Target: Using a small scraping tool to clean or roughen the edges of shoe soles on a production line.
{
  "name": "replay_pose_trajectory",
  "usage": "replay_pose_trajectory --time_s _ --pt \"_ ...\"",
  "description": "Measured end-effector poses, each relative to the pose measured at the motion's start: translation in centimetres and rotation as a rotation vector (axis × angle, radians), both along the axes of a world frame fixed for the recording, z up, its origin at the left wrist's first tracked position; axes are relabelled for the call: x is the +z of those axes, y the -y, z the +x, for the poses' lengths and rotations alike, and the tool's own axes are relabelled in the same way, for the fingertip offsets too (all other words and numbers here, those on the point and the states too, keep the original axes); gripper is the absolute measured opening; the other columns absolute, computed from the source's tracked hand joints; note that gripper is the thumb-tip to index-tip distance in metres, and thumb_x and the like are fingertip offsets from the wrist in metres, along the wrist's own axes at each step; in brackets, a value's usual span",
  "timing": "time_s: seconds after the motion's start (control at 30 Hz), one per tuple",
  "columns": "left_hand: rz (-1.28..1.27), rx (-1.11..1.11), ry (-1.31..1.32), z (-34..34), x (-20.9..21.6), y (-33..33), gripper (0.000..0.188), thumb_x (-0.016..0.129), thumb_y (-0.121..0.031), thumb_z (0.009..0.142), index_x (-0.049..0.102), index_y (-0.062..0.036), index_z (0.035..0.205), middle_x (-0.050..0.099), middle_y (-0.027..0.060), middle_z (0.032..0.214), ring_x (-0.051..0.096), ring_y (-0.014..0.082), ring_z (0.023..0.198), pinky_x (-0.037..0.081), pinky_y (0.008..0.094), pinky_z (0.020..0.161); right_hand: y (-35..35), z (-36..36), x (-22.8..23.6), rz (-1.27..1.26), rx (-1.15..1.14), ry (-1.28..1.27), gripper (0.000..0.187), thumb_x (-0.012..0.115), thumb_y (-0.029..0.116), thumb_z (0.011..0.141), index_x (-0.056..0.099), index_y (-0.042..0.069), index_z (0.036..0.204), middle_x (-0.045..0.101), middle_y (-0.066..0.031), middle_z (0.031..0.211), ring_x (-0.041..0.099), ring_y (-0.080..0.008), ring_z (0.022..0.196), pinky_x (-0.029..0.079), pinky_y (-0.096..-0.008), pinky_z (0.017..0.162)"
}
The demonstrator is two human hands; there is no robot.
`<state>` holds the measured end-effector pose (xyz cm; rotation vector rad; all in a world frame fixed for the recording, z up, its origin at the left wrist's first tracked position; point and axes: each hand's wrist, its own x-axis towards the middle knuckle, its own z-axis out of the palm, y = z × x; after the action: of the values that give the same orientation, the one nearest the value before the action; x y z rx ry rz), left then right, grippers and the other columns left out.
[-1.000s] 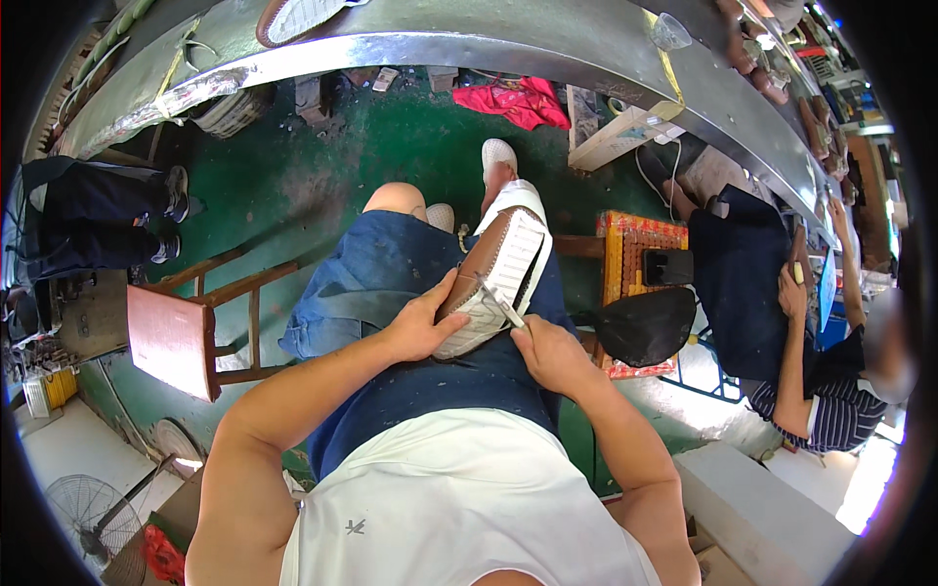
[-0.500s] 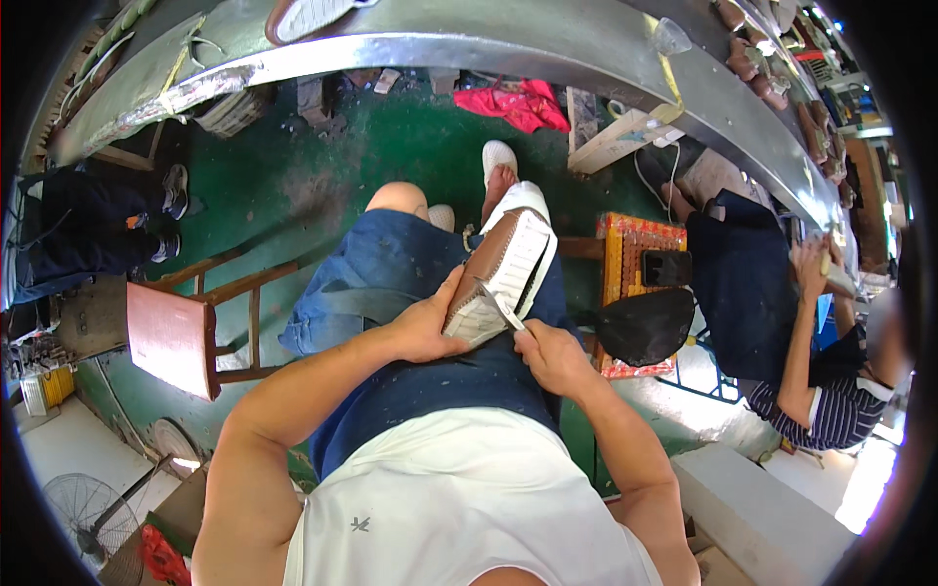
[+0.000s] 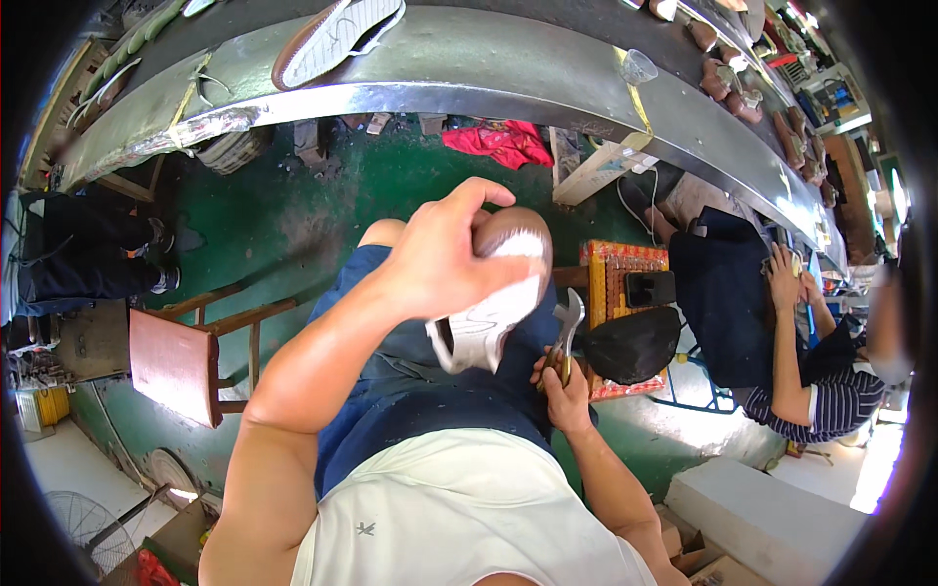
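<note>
My left hand point(image 3: 435, 256) grips a brown and white shoe upper point(image 3: 500, 305) above my lap, fingers closed about its toe end and sides. The white underside, with a line marked on it, faces up, and its open end points toward me. The fingers hide part of the brown side. To the right of the shoe, my right hand point(image 3: 567, 393) is closed round the handles of metal pliers point(image 3: 567, 322) with a curved jaw. The pliers point away from me and stand apart from the shoe. My blue clothing point(image 3: 420, 405) lies beneath both hands.
A long metal-edged workbench point(image 3: 430, 103) curves across the far side, with another brown and white shoe point(image 3: 337, 44) on it. A wooden stool point(image 3: 174, 361) stands left. Right are a woven seat point(image 3: 611, 256), a black bag point(image 3: 635, 344) and a co-worker in a striped shirt point(image 3: 826, 405).
My left hand has lifted and turned the shoe, shifting its hold to the toe end. The pliers have come off the shoe and moved right. The view has shifted, showing more of the bench.
</note>
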<state>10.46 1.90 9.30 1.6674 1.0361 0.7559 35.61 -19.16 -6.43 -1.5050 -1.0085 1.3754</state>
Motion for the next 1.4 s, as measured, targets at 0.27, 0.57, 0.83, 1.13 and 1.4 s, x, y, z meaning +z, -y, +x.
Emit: replay_pose_trajectory --time_s 0.27,0.57,0.83,1.13,1.4 --pt "-0.099 -0.002 0.078 -1.1 -14.8 6.1 0.042 0.071 -0.034 0.094 0.067 0.0024 0.116 0.072 0.0179 0.102 0.071 0.0284 0.095 0.054 0.0385 0.087 -4.0 0.2 7.6 -0.017 0.465 0.496 0.043 0.062 0.012 0.095 0.053 -0.006 0.133 0.068 -0.0224 0.11 0.068 -0.0357 0.102 0.053 -0.0407 0.09" --pt "0.175 0.072 -0.339 -0.4 -12.2 8.3 0.016 0.059 -0.015 0.098 0.066 -0.0006 0.101 0.067 0.0219 0.082 0.066 0.0427 0.077 0.053 0.0488 0.067 -8.6 0.7 9.1 0.108 0.728 0.595 0.057 0.064 0.018 0.095 0.047 -0.006 0.143 0.06 -0.0318 0.13 0.06 -0.0455 0.12 0.047 -0.0459 0.103" --pt "0.252 -0.033 -0.412 0.1 -12.2 8.4 0.029 0.055 -0.022 0.103 0.065 0.002 0.115 0.07 0.0209 0.094 0.071 0.0367 0.082 0.057 0.0433 0.074 -18.2 -0.3 16.3 -0.485 1.195 0.639 0.026 0.061 0.022 0.098 0.058 -0.001 0.111 0.069 -0.0163 0.093 0.069 -0.0289 0.086 0.053 -0.0415 0.076" --pt "-0.908 0.083 0.938 -0.3 -19.7 7.0 0.066 0.043 -0.047 0.108 0.031 -0.0061 0.158 0.05 0.0096 0.147 0.046 0.0172 0.136 0.036 0.0346 0.115 -15.1 -2.1 9.6 -0.04 1.021 0.717 0.025 0.058 0.022 0.099 0.056 -0.003 0.1 0.068 -0.0258 0.088 0.065 -0.0473 0.086 0.05 -0.0561 0.077" --pt "-0.738 0.077 0.704 -0.8 -19.3 4.6 0.082 0.065 -0.039 0.101 0.021 -0.0089 0.163 0.044 0.0077 0.155 0.04 0.0191 0.142 0.032 0.0348 0.118 -10.1 -5.0 4.4 -0.177 0.518 0.453 0.034 0.064 0.019 0.096 0.057 0.0 0.123 0.068 -0.0219 0.094 0.068 -0.0413 0.091 0.053 -0.047 0.08"
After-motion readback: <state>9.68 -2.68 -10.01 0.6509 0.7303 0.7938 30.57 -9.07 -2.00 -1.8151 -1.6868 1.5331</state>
